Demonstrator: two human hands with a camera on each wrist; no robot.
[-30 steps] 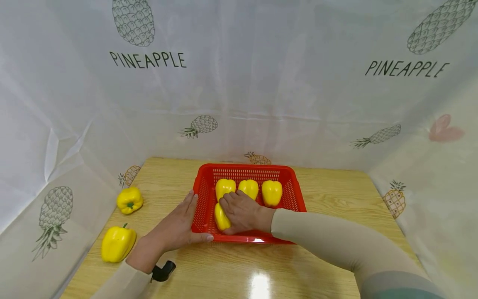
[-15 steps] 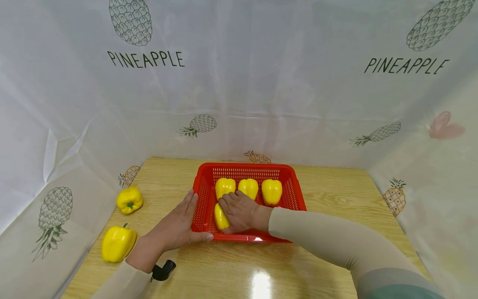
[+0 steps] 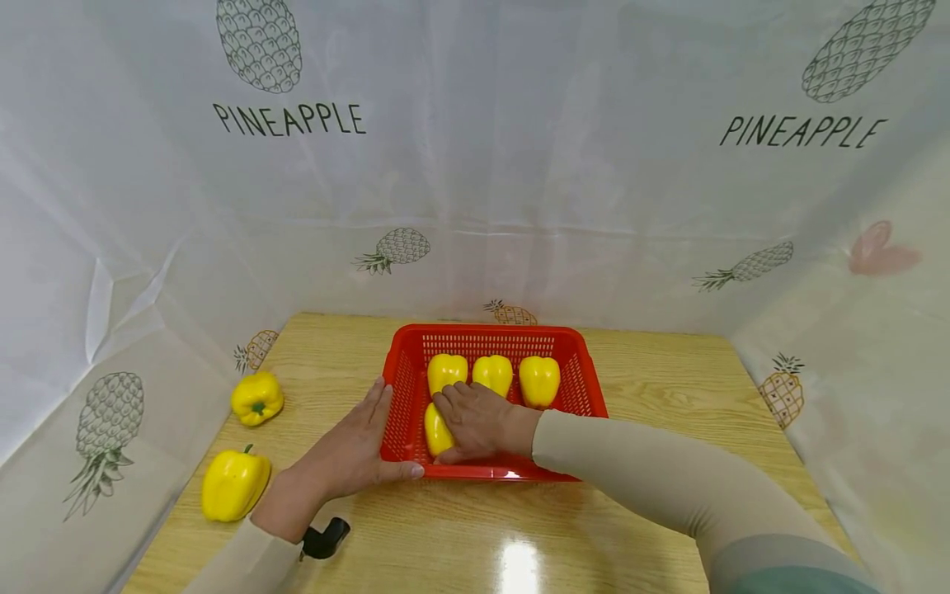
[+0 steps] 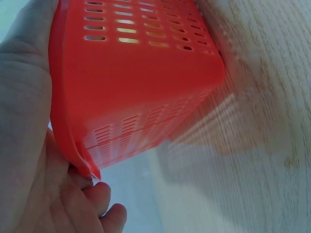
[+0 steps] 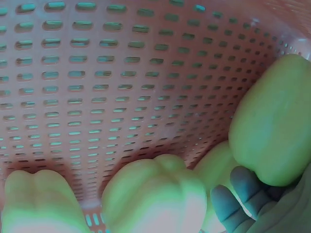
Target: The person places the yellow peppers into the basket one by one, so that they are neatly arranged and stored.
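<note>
In the head view my left hand (image 3: 349, 450) holds the near left corner of a red plastic basket (image 3: 490, 473), thumb along the front rim and fingers along the left rim. The left wrist view shows fingertips (image 4: 99, 198) bent in just below the rim. My right hand (image 3: 477, 419) reaches into the basket and grips a yellow bell pepper (image 3: 438, 431) at the front left; its far side is hidden under the palm. Behind it, three more peppers stand in a row: left (image 3: 448, 373), middle (image 3: 493, 374) and right (image 3: 539, 381).
Two yellow bell peppers lie on the wooden table (image 3: 653, 371) left of the basket, one farther back (image 3: 257, 398) and one nearer (image 3: 235, 484). A black strap piece (image 3: 325, 539) sits at my left wrist. A pineapple-printed white sheet (image 3: 512, 165) surrounds the table.
Almost nothing differs. The right hand and the pepper it grips have shifted very slightly; the left hand and basket stay in place.
</note>
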